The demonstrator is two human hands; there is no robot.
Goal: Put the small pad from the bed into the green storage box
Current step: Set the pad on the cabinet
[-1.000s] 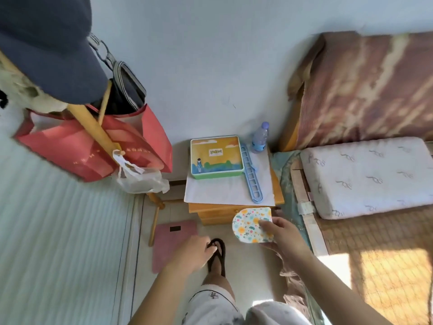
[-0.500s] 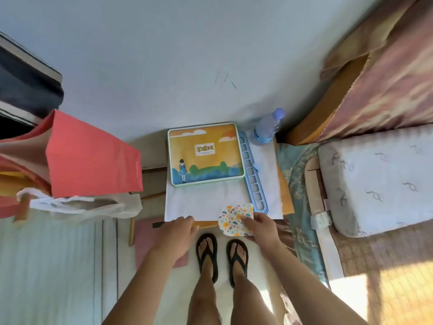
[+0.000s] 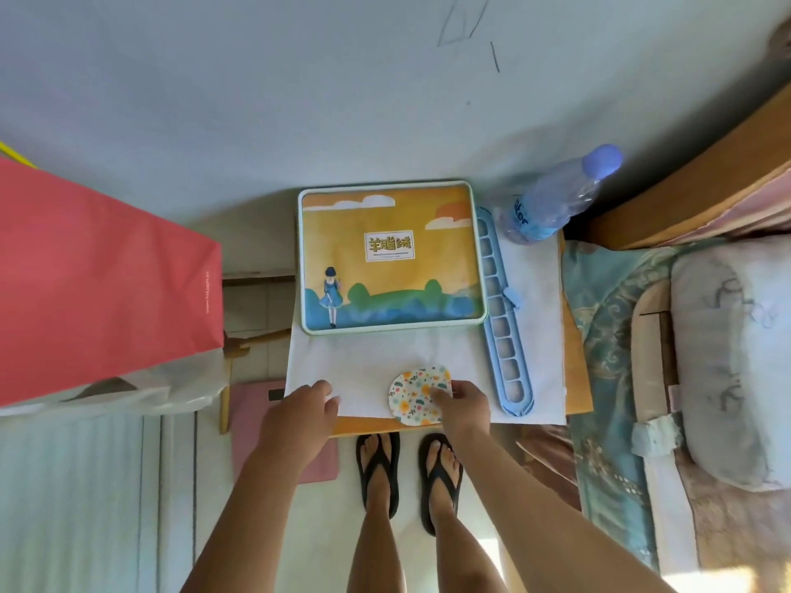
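The small pad point(image 3: 413, 393), white with a flower print, lies over the near edge of the bedside stand, and my right hand point(image 3: 464, 406) grips its right side. The green storage box point(image 3: 391, 256) sits shut at the back of the stand, its lid printed with an orange sky and a girl in blue. My left hand point(image 3: 306, 410) rests on the white cloth point(image 3: 364, 361) at the stand's near left corner, holding nothing, fingers loosely curled.
A blue plastic rack point(image 3: 503, 318) lies right of the box, with a water bottle point(image 3: 556, 196) behind it. A red paper bag point(image 3: 98, 284) hangs at left. The bed with a pillow point(image 3: 727, 357) is at right. A pink scale point(image 3: 265, 404) sits on the floor.
I have stepped up to the stand and my view has tilted down. My right hand has carried the pad forward onto the stand's near edge. My left hand has come onto the cloth.
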